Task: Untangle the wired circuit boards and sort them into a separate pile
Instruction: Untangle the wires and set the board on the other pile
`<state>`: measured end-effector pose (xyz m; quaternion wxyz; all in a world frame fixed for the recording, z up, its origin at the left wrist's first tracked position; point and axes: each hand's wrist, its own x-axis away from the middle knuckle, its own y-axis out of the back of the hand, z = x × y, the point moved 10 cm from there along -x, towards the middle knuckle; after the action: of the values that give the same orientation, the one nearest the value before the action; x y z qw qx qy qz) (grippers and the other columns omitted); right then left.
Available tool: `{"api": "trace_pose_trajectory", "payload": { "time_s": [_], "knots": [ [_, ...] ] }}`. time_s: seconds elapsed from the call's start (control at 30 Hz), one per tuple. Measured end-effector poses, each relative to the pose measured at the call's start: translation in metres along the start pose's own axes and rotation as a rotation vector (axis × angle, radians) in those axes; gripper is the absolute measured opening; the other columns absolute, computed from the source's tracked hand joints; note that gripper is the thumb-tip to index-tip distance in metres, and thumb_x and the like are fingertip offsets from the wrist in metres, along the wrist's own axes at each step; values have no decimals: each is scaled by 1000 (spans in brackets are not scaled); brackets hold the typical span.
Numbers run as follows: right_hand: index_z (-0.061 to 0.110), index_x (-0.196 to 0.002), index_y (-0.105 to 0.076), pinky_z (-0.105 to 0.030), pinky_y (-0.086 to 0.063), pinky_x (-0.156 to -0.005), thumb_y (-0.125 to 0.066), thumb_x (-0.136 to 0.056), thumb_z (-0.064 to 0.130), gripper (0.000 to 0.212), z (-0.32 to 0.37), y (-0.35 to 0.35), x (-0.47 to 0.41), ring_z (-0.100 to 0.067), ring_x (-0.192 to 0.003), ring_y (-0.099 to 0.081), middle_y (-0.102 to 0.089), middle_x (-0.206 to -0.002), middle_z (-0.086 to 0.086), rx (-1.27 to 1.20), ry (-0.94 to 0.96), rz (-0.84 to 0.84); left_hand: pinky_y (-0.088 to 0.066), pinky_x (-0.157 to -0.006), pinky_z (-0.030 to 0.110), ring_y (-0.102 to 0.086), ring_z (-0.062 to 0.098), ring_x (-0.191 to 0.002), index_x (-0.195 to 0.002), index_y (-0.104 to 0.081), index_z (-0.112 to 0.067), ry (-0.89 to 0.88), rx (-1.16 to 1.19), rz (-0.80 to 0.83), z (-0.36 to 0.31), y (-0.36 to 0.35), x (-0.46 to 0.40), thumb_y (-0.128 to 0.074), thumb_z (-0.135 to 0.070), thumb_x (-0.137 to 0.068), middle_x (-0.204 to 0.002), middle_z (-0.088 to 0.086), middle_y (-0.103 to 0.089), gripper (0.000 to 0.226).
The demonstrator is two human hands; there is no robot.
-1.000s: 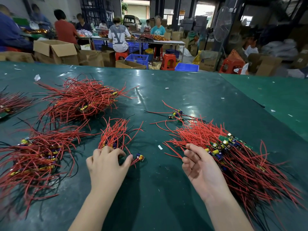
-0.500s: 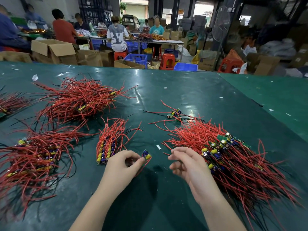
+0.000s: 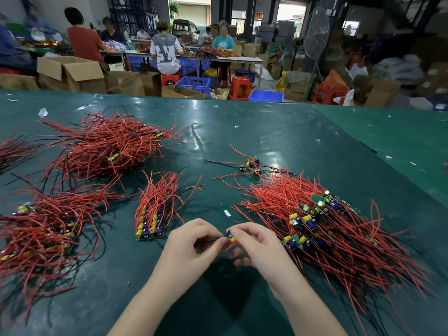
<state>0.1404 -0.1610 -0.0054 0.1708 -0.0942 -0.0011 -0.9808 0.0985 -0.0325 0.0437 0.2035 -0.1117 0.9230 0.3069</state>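
Observation:
A single small circuit board with blue and yellow parts and red wires sits between my two hands above the green table. My left hand pinches its wire end with curled fingers. My right hand pinches the board itself between thumb and forefinger. To the right lies a big tangled heap of wired boards. Just left of my hands a small neat bundle of boards lies with its wires pointing away.
More red-wire heaps lie at far left and at back left. A few loose boards lie beyond the big heap. The green table runs on to the right. Workers, boxes and stools are behind.
My left hand lifted one board from beside the small bundle and carried it right. My right hand left the big heap and came in to pinch that board.

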Motion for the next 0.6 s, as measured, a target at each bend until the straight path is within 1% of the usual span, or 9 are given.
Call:
{"api": "trace_pose_trajectory", "payload": {
  "time_s": [0.07,0.13,0.2,0.3,0.37,0.43,0.5,0.57,0.6],
  "knots": [
    [7,-94,-66,-25,-51,-55,-58,-94,11,9,2,0,-1,-14,-57,-61,-67,-80,-6,1,25,9,-47,-67,20,-62,9,-74,-75,-72,-23,-20,-41,-21,-1,3,0,-77,-9,-79,-76,-13,-62,16],
    [5,-94,-65,-25,-53,-56,-58,-93,7,7,4,-1,-1,-12,-53,-61,-65,-75,-5,8,49,27,-46,-72,19,-60,5,-78,-77,-72,-24,-52,-108,-58,-4,8,0,-77,-13,-79,-79,-16,-63,12],
    [7,-91,-65,-25,-55,-57,-58,-93,4,8,5,-2,-1,-12,-53,-61,-62,-70,-3,31,68,48,-46,-78,26,-59,4,-84,-80,-74,-24,-83,-181,-120,-9,15,-1,-75,-23,-76,-84,-17,-64,4],
    [10,-87,-66,-25,-56,-59,-58,-92,2,12,7,-6,0,-12,-55,-62,-62,-69,-2,56,90,78,-43,-91,35,-58,14,-99,-93,-75,-23,-7,-213,-224,-3,29,-1,-77,-32,-72,-100,-10,-64,24],
    [10,-88,-67,-25,-57,-61,-59,-92,2,12,7,-7,0,-12,-57,-63,-63,-72,-4,52,99,98,-37,-99,34,-51,15,-109,-107,-69,-24,92,-213,-260,6,34,0,-86,-30,-68,-110,-7,-59,42],
    [8,-91,-67,-24,-56,-60,-59,-92,2,10,8,-8,1,-13,-58,-64,-65,-76,-7,36,107,112,-33,-99,28,-45,12,-110,-109,-59,-27,199,-153,-293,15,37,3,-89,-27,-63,-110,-9,-54,55],
    [8,-94,-68,-23,-55,-60,-59,-92,3,9,8,-9,1,-13,-61,-66,-67,-80,-11,18,113,123,-32,-91,22,-45,9,-102,-98,-54,-25,294,-81,-302,26,37,6,-88,-27,-63,-102,-11,-51,49],
    [5,-97,-68,-23,-55,-64,-59,-92,5,10,7,-10,1,-14,-67,-67,-70,-87,-19,-9,109,133,-38,-84,19,-53,9,-92,-87,-58,-21,355,39,-186,35,25,5,-82,-25,-72,-92,-9,-59,29],
    [4,-99,-68,-24,-55,-66,-59,-92,5,11,6,-10,1,-15,-70,-68,-71,-90,-21,-39,102,138,-42,-80,16,-58,9,-88,-85,-63,-19,382,152,-104,37,14,4,-78,-21,-78,-87,-6,-66,16]
  ]
}}
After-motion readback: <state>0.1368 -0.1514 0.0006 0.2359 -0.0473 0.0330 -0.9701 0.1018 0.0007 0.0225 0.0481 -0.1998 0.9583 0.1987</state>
